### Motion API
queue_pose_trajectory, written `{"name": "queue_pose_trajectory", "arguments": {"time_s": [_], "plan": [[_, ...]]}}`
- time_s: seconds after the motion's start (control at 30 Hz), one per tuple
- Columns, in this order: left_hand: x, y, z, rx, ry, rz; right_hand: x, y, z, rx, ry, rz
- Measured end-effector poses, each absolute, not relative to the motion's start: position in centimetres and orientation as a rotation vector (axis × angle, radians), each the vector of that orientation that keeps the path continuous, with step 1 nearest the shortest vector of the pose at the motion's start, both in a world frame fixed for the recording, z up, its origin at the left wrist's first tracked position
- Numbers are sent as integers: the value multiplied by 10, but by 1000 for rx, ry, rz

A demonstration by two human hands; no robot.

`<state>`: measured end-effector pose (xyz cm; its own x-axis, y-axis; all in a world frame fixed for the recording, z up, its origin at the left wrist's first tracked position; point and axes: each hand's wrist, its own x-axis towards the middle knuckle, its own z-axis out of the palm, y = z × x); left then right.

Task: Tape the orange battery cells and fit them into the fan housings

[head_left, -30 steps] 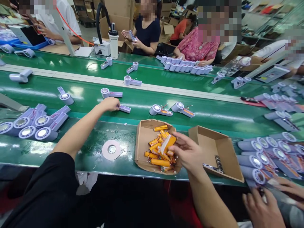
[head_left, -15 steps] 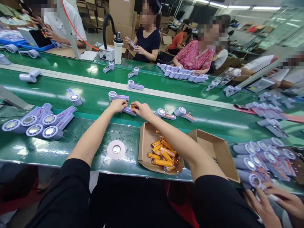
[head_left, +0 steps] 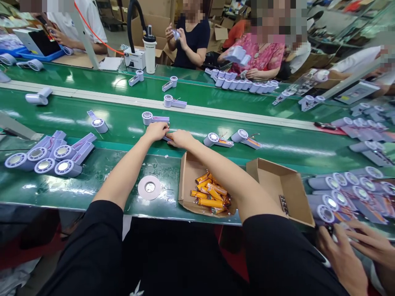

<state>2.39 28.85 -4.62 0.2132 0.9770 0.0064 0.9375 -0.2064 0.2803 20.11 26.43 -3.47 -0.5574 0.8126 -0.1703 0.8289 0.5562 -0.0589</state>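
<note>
Your two hands come together over the near edge of the belt, with the left hand [head_left: 158,132] and the right hand [head_left: 181,139] almost fingertip to fingertip. The fingers of both are bent down onto a lilac plastic housing with a narrow handle [head_left: 167,138], which shows only as a sliver between and beneath them. How tightly either closes, and whether the right has anything pinched in it, you cannot tell from here. The handle seems to run crosswise, its right end slanting a little towards you; neither hand is clearly nearer, the left covering its left part and the right meeting it from the right.

Closest to your body lies a flat, pale ring-shaped roll [head_left: 141,188], left of a brown cardboard tray [head_left: 183,183] holding loose orange wrapped cylinders [head_left: 211,195]. That tray sits below your right forearm, on your side of the housing. Beside it, to the right, stands a second brown cardboard box [head_left: 296,199], and past that are a co-worker's hands [head_left: 345,253]. A stack of lilac housings [head_left: 68,167] lies well to your left.

On the belt, two lilac housings with orange in their handles [head_left: 212,139] lie right of your right hand. Just beyond your left hand is another lilac housing [head_left: 147,118], its handle pointing right. Farther off runs a pale divider strip [head_left: 212,119].
</note>
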Motion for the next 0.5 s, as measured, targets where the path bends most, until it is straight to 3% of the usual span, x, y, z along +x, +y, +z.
{"name": "queue_pose_trajectory", "arguments": {"time_s": [0.3, 0.43, 0.5], "plan": [[34, 266, -24, 2293, 1791, 305, 223, 254, -3, 1293, 2705, -334], [-5, 162, -33, 2533, 1541, 494, 295, 199, 6, 1384, 2996, -565], [-34, 94, -44, 2651, 1284, 356, 335, 158, 5, 1398, 3061, -865]]}}
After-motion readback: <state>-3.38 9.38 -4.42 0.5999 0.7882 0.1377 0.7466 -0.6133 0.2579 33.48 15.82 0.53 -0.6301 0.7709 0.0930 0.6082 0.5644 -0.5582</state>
